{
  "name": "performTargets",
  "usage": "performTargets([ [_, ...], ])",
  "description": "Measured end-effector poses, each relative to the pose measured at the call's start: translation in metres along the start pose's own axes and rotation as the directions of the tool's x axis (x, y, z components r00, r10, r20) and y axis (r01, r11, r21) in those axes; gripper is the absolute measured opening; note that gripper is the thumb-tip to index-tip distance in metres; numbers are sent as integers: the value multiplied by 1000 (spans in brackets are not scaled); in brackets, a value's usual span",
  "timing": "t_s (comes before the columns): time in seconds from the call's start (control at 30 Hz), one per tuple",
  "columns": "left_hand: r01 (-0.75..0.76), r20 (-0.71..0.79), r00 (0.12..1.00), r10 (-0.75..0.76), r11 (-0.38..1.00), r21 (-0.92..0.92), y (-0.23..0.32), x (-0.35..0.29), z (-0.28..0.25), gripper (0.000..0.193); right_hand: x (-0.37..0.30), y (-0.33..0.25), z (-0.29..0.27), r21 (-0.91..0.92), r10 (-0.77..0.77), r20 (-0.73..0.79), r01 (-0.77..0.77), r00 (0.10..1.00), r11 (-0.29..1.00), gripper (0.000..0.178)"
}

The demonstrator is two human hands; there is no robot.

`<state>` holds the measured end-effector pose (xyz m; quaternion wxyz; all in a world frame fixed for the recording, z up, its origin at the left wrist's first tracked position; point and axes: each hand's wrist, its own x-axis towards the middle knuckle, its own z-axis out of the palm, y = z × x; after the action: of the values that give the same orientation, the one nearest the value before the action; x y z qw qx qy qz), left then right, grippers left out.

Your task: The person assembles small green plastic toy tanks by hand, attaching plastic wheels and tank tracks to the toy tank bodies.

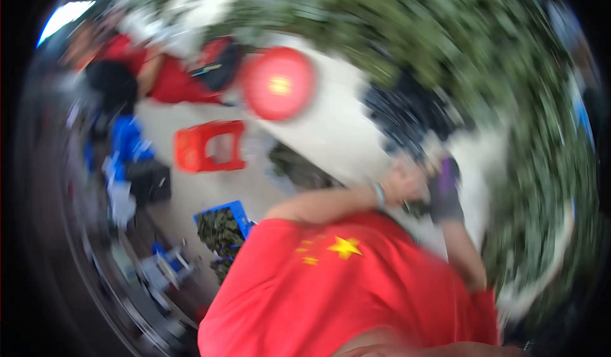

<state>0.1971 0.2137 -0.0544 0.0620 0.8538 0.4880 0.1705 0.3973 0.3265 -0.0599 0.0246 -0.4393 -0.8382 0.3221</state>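
Observation:
My left hand [404, 182], bare with a pale band at the wrist, is bent in front of my chest. Close beside it, nearly touching, is my right hand [443, 188] in a grey glove with a purple patch. Motion smears the fingers of both, so what they hold, if anything, does not show. Just beyond the hands, on a white tabletop [337, 143], lies a dark, ridged heap [407, 112] of blurred pieces. A large pile of green leaves [414, 26] spreads behind it and down the right side.
A round red lidlike object [278, 83] sits at the table's left edge. On the floor are a red plastic stool [210, 147] and a blue crate [240, 218] of dark leaves. A person in red [172, 80] and another dark-haired person [113, 86] are at the left.

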Motion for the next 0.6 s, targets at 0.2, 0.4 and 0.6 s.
performTargets([
  [0.2,178,-196,963,-183,983,-43,26,-48,13,38,49,-70,-3,-104,-208,-15,205,978,973,34],
  [0.4,655,435,744,-507,680,-330,32,-62,-10,33,28,-43,-2,22,-334,19,333,942,943,33],
  [0.6,584,468,771,-433,184,-791,51,-37,41,59,-29,-22,-13,380,-305,218,208,927,901,36],
])
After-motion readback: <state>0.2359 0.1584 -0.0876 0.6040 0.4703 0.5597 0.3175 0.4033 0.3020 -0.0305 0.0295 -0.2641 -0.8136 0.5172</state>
